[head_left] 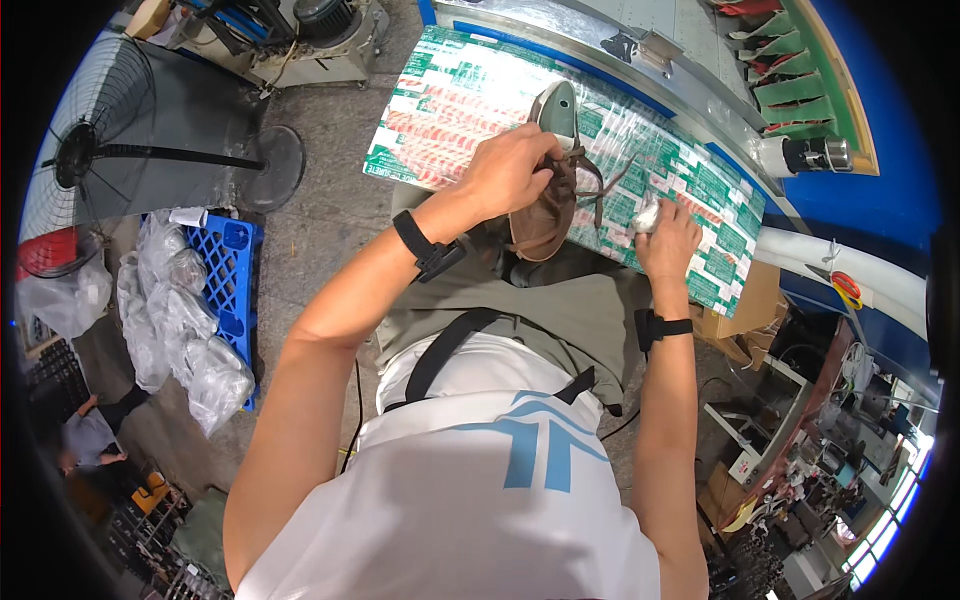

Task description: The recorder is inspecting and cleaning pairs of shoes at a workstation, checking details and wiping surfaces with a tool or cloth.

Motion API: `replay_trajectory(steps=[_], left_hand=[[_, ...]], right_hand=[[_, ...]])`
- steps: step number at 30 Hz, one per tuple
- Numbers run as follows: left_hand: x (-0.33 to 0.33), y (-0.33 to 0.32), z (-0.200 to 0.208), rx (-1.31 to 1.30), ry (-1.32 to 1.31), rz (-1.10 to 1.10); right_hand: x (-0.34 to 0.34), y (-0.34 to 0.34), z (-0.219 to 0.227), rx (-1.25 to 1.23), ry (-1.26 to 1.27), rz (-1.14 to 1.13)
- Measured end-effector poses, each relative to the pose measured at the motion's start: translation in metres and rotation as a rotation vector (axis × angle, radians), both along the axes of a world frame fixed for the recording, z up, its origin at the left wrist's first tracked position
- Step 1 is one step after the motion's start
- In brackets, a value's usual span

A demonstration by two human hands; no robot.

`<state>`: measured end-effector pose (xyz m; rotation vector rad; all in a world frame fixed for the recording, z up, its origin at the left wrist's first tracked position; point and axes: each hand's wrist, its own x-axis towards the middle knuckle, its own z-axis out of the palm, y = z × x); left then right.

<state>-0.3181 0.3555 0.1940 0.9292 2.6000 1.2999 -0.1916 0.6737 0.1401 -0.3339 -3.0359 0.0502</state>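
Note:
A brown lace-up shoe point(540, 225) with a pale green lining lies on a board point(410, 105) covered in green, white and red printing. Its lower end points toward me, and its loose laces trail to the right. My left hand point(505, 172) is closed on the shoe's upper near the laces, fingers bent over it. To the right, my right hand point(670, 238) rests low over the board, its fingers closed on a small white wad point(648, 215). Whether the wad is cloth or paper I cannot make out.
A metal-edged bench point(590, 45) runs behind the board. Red-handled scissors point(846, 285) hang at the right by a white pipe point(800, 245). On the left stand a pedestal fan point(75, 155) and a blue plastic crate point(225, 270) beside clear plastic bags point(175, 300).

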Motion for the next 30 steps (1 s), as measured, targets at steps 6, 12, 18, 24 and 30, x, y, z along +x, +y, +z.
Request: replay_trajectory(steps=[6,12,18,24,30], left_hand=[[-0.009,0.004,0.009,-0.11,-0.222,0.07],[0.0,0.003,0.011,-0.114,-0.233,0.01],[0.009,0.013,0.002,-0.243,0.038,0.014],[-0.021,0.016,0.004,0.221,-0.803,0.105],[-0.017,0.012,-0.003,0.262,-0.833,0.11]], right_hand=[[-0.011,-0.007,-0.008,-0.045,0.083,0.033],[-0.008,-0.015,-0.004,-0.115,0.053,0.041],[0.021,-0.021,0.022,-1.072,0.299,-0.287],[0.036,-0.089,0.053,-1.804,0.114,-0.12],[0.003,-0.118,0.044,-1.776,0.069,-0.14]])
